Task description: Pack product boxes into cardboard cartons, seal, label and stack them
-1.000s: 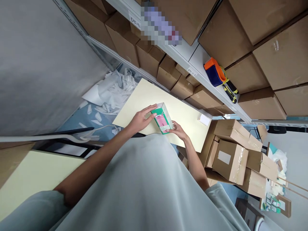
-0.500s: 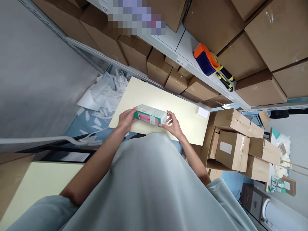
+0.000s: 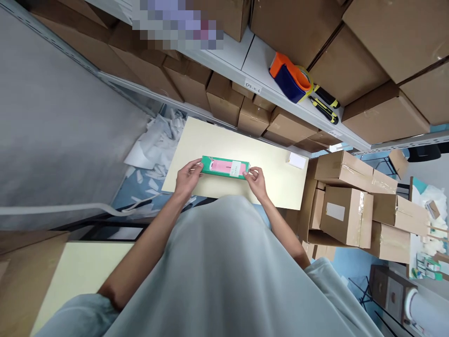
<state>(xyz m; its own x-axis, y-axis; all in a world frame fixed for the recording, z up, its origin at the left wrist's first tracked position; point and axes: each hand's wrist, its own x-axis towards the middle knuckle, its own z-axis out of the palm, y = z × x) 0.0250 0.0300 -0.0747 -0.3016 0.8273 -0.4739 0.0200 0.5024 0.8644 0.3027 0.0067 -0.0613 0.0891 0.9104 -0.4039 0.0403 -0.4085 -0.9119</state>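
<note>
A long green box [image 3: 224, 167] with a pink front panel and a pale label is held between my two hands over the cream tabletop [image 3: 277, 187]. Its pink face is turned up toward me. My left hand [image 3: 188, 178] grips the left end, thumb on the near side. At the opposite end, my right hand [image 3: 256, 182] pinches the corner between thumb and fingers. A small white box [image 3: 296, 160] lies on the tabletop to the right of my hands.
Brown cartons [image 3: 254, 117] line the shelf behind the table. An orange and blue tape dispenser [image 3: 290, 78] and a yellow-black box cutter [image 3: 324, 110] lie on the shelf above. Stacked cartons [image 3: 345, 217] stand at right. White scraps [image 3: 150, 145] are heaped at left.
Both hands have rotated the box, so its pink face now points up and the pale side seen before is out of sight. The view has shifted slightly.
</note>
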